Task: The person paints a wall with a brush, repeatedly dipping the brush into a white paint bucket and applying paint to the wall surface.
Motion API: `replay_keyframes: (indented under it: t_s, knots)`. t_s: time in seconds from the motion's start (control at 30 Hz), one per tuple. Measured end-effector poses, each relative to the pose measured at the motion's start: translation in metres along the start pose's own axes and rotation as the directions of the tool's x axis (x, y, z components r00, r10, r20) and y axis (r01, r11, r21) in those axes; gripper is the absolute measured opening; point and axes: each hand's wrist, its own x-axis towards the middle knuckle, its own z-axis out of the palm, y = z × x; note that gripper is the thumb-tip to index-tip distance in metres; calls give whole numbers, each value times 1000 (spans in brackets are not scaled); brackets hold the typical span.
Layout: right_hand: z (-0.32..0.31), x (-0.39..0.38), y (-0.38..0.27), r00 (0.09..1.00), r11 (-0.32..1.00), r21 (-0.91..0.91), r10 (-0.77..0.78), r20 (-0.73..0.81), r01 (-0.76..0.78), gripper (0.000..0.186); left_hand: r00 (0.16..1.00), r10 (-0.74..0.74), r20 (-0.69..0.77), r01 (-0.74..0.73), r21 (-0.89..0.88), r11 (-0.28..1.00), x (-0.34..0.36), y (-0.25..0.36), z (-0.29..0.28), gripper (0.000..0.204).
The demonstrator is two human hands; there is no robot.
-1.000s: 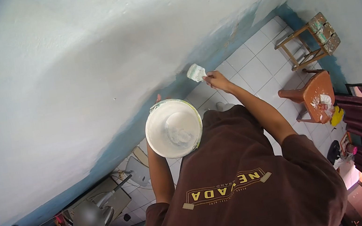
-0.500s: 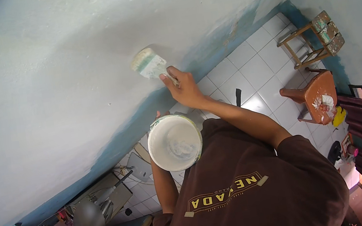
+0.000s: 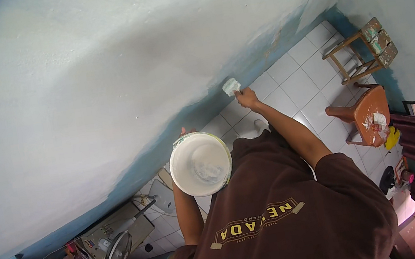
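Note:
My right hand (image 3: 248, 99) is closed round the handle of a wide paintbrush (image 3: 231, 86). Its pale, paint-covered head is at the blue lower band of the wall (image 3: 101, 76); whether the bristles touch I cannot tell. Above that band the wall is coated whitish. A white bucket (image 3: 198, 152) hangs before my chest, tilted so that its inside shows, with a little whitish paint at the bottom. The fingertips of my left hand (image 3: 184, 131) show past its far rim, and the rest of that hand is hidden behind the bucket.
To the right stand a paint-spotted wooden stool (image 3: 360, 48) and a brown plastic stool (image 3: 363, 116) with crumpled paper and a yellow cloth (image 3: 392, 137). At the lower left are a fan (image 3: 118, 252) and a cabinet (image 3: 139, 232). White tiles (image 3: 312, 72) cover the floor.
My right hand has carried the paintbrush down and to the right, from the whitish part of the wall to the blue band. The bucket has stayed in nearly the same place.

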Motion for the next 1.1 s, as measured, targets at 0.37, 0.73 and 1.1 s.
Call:
replay_keyframes:
  t_s: [0.37, 0.73, 1.1]
  knots:
    - [-44, -162, -218, 922, 918, 85, -383, -51, 386, 44, 996, -59, 64, 50, 123, 991, 24, 38, -9, 34]
    - [-16, -90, -142, 747, 759, 41, -628, -218, 650, 44, 939, 101, 328, -176, 206, 963, 37, 17, -37, 43]
    - [-13, -22, -50, 999, 998, 63, 5, -32, -3, 42, 996, 84, 9, -84, 161, 983, 3, -10, -25, 39]
